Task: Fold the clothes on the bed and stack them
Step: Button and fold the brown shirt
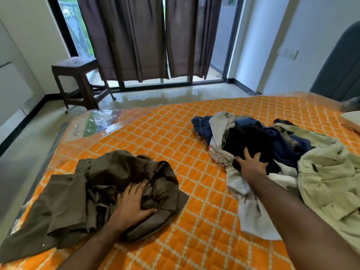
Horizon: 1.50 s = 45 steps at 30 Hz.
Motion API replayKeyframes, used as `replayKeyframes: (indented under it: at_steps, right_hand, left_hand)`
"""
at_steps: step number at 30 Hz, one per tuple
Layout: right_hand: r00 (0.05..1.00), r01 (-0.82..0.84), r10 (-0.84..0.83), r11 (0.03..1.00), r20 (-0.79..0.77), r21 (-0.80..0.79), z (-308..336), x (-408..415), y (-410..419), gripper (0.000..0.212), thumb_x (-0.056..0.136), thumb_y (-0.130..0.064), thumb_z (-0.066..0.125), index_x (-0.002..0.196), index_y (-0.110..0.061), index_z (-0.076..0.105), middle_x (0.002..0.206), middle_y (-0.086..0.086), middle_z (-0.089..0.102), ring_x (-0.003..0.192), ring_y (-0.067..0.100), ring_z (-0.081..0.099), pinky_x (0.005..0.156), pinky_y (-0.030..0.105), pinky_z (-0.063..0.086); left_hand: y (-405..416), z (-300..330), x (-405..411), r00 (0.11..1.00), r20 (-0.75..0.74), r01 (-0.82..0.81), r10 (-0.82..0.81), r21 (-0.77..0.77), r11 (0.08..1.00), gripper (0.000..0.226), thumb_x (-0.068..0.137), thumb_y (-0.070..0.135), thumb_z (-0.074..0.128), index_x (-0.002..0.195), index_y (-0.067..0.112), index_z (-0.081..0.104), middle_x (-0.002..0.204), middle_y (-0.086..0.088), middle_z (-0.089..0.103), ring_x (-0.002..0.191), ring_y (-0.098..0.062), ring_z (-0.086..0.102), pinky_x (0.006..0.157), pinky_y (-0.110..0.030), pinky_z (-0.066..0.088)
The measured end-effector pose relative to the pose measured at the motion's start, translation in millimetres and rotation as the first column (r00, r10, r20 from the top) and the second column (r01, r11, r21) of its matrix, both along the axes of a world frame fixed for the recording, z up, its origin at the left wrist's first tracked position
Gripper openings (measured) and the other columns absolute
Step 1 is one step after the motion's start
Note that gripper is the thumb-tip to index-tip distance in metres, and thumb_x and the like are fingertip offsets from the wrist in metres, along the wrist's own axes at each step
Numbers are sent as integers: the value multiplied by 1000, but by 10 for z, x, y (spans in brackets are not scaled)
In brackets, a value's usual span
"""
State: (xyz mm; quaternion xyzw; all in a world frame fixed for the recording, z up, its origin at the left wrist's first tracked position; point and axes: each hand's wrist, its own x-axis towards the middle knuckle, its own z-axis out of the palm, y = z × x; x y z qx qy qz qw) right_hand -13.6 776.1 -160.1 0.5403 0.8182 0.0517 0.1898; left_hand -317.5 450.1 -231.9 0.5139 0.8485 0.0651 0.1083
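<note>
A crumpled olive-brown garment (81,199) lies on the near left of the orange quilted bed (165,137). My left hand (134,201) rests flat on it with fingers spread. To the right sits a loose pile of clothes: a black garment (251,139), a white printed one (253,207), a navy one (202,125) and a pale green shirt (329,172). My right hand (251,162) grips the black garment at the front of the pile, fingers curled into the cloth.
A dark wooden stool (78,75) stands on the glossy floor beyond the bed's far left corner. Brown curtains (148,36) hang over a glass door. A pillow (350,117) and a grey headboard (339,71) are at the right edge.
</note>
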Motion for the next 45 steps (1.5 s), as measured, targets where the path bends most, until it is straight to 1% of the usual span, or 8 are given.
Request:
replayKeyframes:
  at_steps: [12,15,21,27,31,38,43,45]
  right_hand:
    - [995,24,-15,995,-99,97,-304,-721,49,52,95,-34,56,145,-31,44,167,10,-3,145,60,-3,109,79,11]
    - [965,-98,97,995,-242,7,-340,-907,-449,48,92,-24,60,138,-28,47,167,8,4,149,47,12,114,72,19]
    - [764,-483,177,795,-621,-368,-228,-1208,-1503,29,98,-26,53,125,-16,54,133,15,48,114,34,52,94,49,47]
    - [395,-580,-452,552,-800,-599,439,-1048,-2461,23,108,-21,45,130,-26,51,116,-10,63,103,9,63,86,24,54]
    - [253,-615,-469,597,-846,-515,717,-860,-2542,23,103,-13,56,123,-11,66,121,13,70,110,29,68,95,44,56]
    - [356,-545,-96,786,-929,-291,1934,-598,-2427,22,96,4,55,102,-1,76,106,2,75,101,3,66,89,15,47]
    - [775,-233,294,956,-559,179,2273,-363,-2307,24,91,-19,60,104,-38,70,124,3,59,114,25,57,96,42,48]
    - [778,-306,315,946,-544,109,2260,-424,-2448,31,92,-32,66,123,-31,64,132,7,52,122,30,51,100,47,42]
  left_hand:
    - [174,74,-139,996,76,51,-46,-61,997,103,69,85,56,153,35,23,150,8,33,141,-23,28,113,-45,36]
    - [179,194,-124,996,89,5,1,-66,998,69,88,49,58,149,31,30,145,3,39,136,-27,36,108,-48,40]
    - [53,651,42,973,229,12,-10,-7,1000,44,97,11,46,140,17,43,141,-9,52,128,-30,51,107,-40,41]
    - [-420,946,379,872,488,-57,-41,186,981,36,92,20,64,125,17,50,125,-7,55,121,-24,53,102,-44,44]
    - [-663,1423,545,692,702,-29,-167,259,966,57,82,29,82,129,18,52,128,-2,57,118,-12,58,99,-32,49]
    - [-925,2710,340,874,474,-292,-103,683,670,15,90,17,73,88,11,59,73,4,56,60,8,51,59,-11,39]
    - [-1297,3203,140,895,441,-331,-59,748,576,2,91,8,69,92,8,68,71,-8,58,58,6,52,58,-11,39]
    - [-1389,3324,186,910,394,-242,-126,754,610,14,91,6,68,86,19,69,74,-11,60,64,4,54,67,-19,43]
